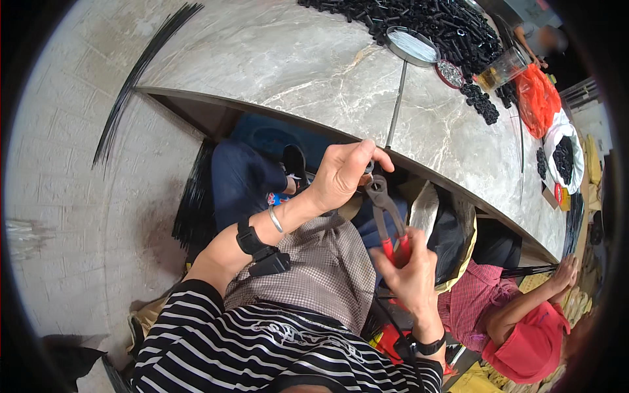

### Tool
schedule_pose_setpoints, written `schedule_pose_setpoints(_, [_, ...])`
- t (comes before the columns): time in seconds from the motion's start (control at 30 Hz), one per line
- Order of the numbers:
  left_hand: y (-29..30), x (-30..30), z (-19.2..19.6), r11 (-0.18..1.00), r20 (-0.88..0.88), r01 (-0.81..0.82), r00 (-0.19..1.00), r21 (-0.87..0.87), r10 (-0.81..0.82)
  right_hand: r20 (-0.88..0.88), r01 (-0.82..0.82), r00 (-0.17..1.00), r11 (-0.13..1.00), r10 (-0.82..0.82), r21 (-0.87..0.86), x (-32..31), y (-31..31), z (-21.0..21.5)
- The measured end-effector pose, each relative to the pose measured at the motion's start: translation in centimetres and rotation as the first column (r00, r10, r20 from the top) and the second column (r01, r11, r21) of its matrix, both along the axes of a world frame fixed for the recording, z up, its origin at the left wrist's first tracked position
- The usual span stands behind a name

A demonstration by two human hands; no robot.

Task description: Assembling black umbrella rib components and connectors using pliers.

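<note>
My right hand (409,272) is closed around the red handles of a pair of pincers (388,216), whose dark metal head points up and away from me. Just beyond the table's front edge, on my side, my left hand (344,173) is closed, thumb and fingers pinching a small dark piece (369,168) at the pincers' jaws. Its exact kind is mostly hidden by the fingers. A thin dark rod (397,105) lies across the tabletop, its near end close to my left fingers; whether it joins the piece I cannot tell.
On the marbled table (295,72) are a heap of black tubular parts (452,33), a round tray of pale thin pieces (413,46), a small red-rimmed dish (450,74) and a red bag (537,98). A person in red (531,340) works at my right. Black strands (141,78) overhang the left corner.
</note>
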State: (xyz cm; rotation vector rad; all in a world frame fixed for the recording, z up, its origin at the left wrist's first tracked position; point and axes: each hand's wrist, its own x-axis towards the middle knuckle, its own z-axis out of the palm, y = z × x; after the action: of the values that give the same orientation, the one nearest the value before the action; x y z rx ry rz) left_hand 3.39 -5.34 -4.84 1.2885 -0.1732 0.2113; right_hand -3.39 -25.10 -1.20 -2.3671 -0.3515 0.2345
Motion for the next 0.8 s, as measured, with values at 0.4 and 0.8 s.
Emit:
schedule_pose_setpoints(0.4, [0.9,0.0,-1.0,0.996,-0.084,-0.063,0.994,0.061,0.068,-0.486,0.004,0.864,0.966,0.127,0.259,0.9,0.1,2.2])
schedule_pose_setpoints(0.8, [1.0,-0.1,-1.7,1.0,-0.076,-0.025,0.997,0.001,0.025,0.216,-0.047,0.975,0.998,0.055,-0.044,1.6,0.8,0.2])
